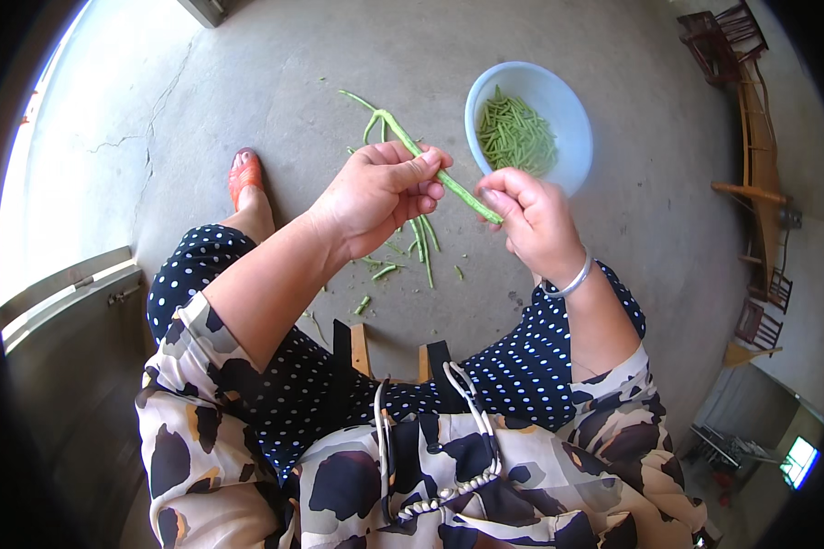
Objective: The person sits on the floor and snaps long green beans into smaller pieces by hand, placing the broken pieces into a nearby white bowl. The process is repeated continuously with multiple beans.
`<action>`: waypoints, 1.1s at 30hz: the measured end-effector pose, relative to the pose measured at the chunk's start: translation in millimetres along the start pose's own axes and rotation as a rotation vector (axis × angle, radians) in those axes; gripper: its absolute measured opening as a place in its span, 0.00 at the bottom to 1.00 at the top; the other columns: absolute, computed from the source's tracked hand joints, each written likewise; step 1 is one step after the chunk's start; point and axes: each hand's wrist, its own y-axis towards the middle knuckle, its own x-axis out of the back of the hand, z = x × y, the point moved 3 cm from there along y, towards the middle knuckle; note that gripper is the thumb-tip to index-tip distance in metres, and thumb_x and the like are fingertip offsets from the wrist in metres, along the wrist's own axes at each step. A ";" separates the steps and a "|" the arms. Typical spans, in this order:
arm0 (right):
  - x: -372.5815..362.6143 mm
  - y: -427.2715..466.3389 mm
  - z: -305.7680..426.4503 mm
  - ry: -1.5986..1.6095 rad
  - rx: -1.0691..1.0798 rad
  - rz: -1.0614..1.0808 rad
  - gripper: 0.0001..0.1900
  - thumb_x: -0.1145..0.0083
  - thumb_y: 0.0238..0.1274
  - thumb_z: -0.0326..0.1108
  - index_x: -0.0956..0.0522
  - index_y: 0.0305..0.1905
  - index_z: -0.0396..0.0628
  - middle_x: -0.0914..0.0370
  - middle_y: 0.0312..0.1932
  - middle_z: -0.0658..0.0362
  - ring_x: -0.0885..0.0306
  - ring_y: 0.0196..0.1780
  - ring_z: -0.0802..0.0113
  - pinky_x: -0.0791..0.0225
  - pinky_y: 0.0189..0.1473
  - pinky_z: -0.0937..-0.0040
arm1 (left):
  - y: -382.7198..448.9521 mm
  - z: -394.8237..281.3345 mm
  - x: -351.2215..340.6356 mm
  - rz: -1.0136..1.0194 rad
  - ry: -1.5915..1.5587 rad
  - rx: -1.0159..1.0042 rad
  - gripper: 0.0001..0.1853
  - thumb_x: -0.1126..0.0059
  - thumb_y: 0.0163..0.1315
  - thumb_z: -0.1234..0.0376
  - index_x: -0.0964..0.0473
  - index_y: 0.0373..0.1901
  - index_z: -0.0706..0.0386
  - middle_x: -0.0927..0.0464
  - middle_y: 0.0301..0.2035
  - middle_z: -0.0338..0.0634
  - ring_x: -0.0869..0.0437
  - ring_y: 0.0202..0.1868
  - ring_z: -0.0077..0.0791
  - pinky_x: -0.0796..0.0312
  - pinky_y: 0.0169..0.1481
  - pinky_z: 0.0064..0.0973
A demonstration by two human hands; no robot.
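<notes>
A long green bean [399, 132] slants across in front of me, its far end bent and its near end by my right fingers. My left hand [391, 180] grips it around the middle between thumb and fingers. At its lower end, my right hand [522, 209] pinches with thumb and forefinger. More long beans [422, 240] show below and behind my left hand, partly hidden by it. Just beyond my right hand stands a pale blue plastic basin [577, 151], holding a heap of short bean pieces [515, 130].
Bean scraps [384, 272] lie scattered on the concrete floor [302, 68] between my feet. A wooden stool edge [360, 350] shows beneath me. Wooden chairs [717, 44] and a long wooden bench [759, 165] line the right side. A metal door [75, 343] is at left.
</notes>
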 end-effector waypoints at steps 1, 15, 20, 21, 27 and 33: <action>-1.1 1.0 -4.4 0.043 -0.098 0.034 0.07 0.56 0.63 0.30 0.27 0.36 0.39 0.26 0.22 0.60 0.30 0.23 0.78 0.36 0.25 0.83 | -0.4 -0.4 -0.6 0.010 0.007 -0.014 0.09 0.51 0.63 0.68 0.28 0.36 0.65 0.27 0.27 0.37 0.27 0.29 0.19 0.31 0.35 0.16; -4.4 -2.1 0.8 0.893 -0.343 0.269 0.09 0.43 0.55 0.33 0.25 0.32 0.36 0.25 0.19 0.57 0.29 0.17 0.76 0.35 0.18 0.82 | 1.1 -10.6 7.0 -0.021 -0.150 -0.042 0.09 0.49 0.61 0.70 0.28 0.41 0.62 0.26 0.31 0.35 0.25 0.31 0.17 0.31 0.39 0.14; -7.1 -3.6 5.1 0.840 -0.330 0.285 0.11 0.45 0.57 0.35 0.26 0.32 0.36 0.27 0.18 0.57 0.31 0.16 0.74 0.35 0.19 0.80 | 0.6 -10.9 4.8 -0.068 -0.124 -0.111 0.07 0.47 0.60 0.71 0.27 0.38 0.63 0.25 0.29 0.37 0.25 0.30 0.19 0.32 0.37 0.15; -7.0 -4.0 4.6 0.889 -0.335 0.305 0.12 0.47 0.59 0.37 0.26 0.32 0.36 0.26 0.19 0.57 0.30 0.17 0.74 0.35 0.19 0.80 | 0.2 -11.6 3.6 -0.064 -0.091 -0.126 0.07 0.48 0.60 0.71 0.27 0.38 0.63 0.25 0.29 0.37 0.26 0.30 0.19 0.32 0.37 0.15; -5.6 -2.3 4.5 1.021 -0.363 0.310 0.19 0.54 0.63 0.44 0.25 0.31 0.35 0.26 0.20 0.56 0.30 0.18 0.75 0.35 0.19 0.81 | 2.0 -11.3 4.4 -0.054 -0.061 -0.165 0.07 0.48 0.60 0.72 0.27 0.39 0.63 0.25 0.31 0.38 0.26 0.31 0.18 0.32 0.37 0.14; -10.4 -3.4 4.5 0.831 -0.322 0.285 0.16 0.51 0.62 0.41 0.25 0.28 0.37 0.29 0.17 0.61 0.35 0.16 0.80 0.40 0.18 0.83 | 1.1 -8.8 3.6 -0.010 -0.021 -0.144 0.08 0.51 0.61 0.72 0.28 0.42 0.62 0.25 0.32 0.37 0.25 0.33 0.18 0.31 0.41 0.15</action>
